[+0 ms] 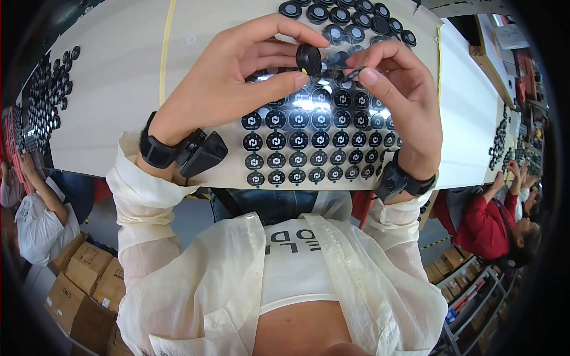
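Note:
My left hand (222, 83) grips a black round puck-like part (309, 59) by its edge, between thumb and fingers, above the table. A small yellow spot shows low on its side. Close to its right, my right hand (409, 89) pinches a thin dark disc (354, 73), seen nearly edge-on, between thumb and forefinger; it looks like a round label. The two pieces are apart. Beneath both hands lies a clear sheet of round black labels (319, 139) with white marks, set in rows. Glare and my hands hide part of its far rows.
Several black round parts with grey centres (339, 16) stand beyond the sheet. More black parts (59, 83) cluster at the table's far left. Yellow tape (165, 53) crosses the tabletop. Co-workers sit left and right, one in a red top (484, 228). Cardboard boxes (89, 285) are stacked at lower left.

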Demonstrator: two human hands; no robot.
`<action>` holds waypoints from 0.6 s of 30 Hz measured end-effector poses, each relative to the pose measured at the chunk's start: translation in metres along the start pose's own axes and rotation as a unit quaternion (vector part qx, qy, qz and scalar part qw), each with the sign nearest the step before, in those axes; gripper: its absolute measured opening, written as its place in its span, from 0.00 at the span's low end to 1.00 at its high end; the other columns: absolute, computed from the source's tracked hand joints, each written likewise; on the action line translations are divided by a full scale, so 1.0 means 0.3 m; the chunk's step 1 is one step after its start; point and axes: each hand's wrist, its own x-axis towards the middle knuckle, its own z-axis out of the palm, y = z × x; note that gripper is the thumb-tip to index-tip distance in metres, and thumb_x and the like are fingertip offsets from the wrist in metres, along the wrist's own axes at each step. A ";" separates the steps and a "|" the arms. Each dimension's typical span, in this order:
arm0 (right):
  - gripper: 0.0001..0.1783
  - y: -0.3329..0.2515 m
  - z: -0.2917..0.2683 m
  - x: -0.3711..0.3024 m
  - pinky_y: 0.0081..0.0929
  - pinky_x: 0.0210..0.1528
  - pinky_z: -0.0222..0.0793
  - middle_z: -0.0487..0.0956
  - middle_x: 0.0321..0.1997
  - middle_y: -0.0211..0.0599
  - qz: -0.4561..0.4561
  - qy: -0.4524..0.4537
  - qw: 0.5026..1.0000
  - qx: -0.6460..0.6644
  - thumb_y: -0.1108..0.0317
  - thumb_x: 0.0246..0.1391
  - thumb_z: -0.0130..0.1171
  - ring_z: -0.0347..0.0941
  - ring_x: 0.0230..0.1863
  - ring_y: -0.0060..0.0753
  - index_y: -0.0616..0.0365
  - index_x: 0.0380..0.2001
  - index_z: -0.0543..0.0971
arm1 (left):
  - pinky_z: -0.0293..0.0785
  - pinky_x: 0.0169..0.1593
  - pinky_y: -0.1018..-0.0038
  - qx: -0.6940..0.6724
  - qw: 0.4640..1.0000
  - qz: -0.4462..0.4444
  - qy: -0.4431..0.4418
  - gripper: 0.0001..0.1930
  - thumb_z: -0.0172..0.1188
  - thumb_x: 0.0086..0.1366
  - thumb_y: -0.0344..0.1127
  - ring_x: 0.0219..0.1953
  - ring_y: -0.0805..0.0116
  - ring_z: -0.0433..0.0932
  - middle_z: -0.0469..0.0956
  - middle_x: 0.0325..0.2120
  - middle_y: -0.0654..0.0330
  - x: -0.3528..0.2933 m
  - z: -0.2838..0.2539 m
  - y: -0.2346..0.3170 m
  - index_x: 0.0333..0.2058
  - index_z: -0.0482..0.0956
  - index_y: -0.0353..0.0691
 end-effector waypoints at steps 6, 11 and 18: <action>0.10 -0.003 0.020 0.007 0.14 0.47 0.66 0.76 0.38 0.26 0.047 -0.027 0.995 0.086 0.75 0.57 0.63 0.71 0.41 0.16 0.63 0.41 0.75 | 0.72 0.57 0.72 0.010 1.000 0.014 0.003 0.24 0.59 0.58 0.15 0.54 0.65 0.75 0.70 0.53 0.53 0.000 0.003 -0.011 0.54 0.68 0.31; 0.10 0.000 0.038 0.020 0.14 0.46 0.67 0.76 0.38 0.27 0.032 -0.035 0.989 0.141 0.75 0.57 0.63 0.72 0.42 0.15 0.63 0.41 0.75 | 0.73 0.56 0.73 -0.023 0.998 0.014 0.049 0.25 0.59 0.56 0.14 0.54 0.65 0.75 0.70 0.53 0.52 -0.001 0.036 0.003 0.54 0.69 0.30; 0.11 -0.004 0.090 0.033 0.17 0.48 0.70 0.78 0.38 0.30 -0.011 0.029 0.996 0.082 0.77 0.56 0.63 0.74 0.42 0.18 0.65 0.43 0.77 | 0.77 0.54 0.73 -0.004 0.998 0.009 0.065 0.25 0.62 0.55 0.13 0.52 0.63 0.77 0.72 0.52 0.51 -0.003 0.017 -0.024 0.53 0.69 0.29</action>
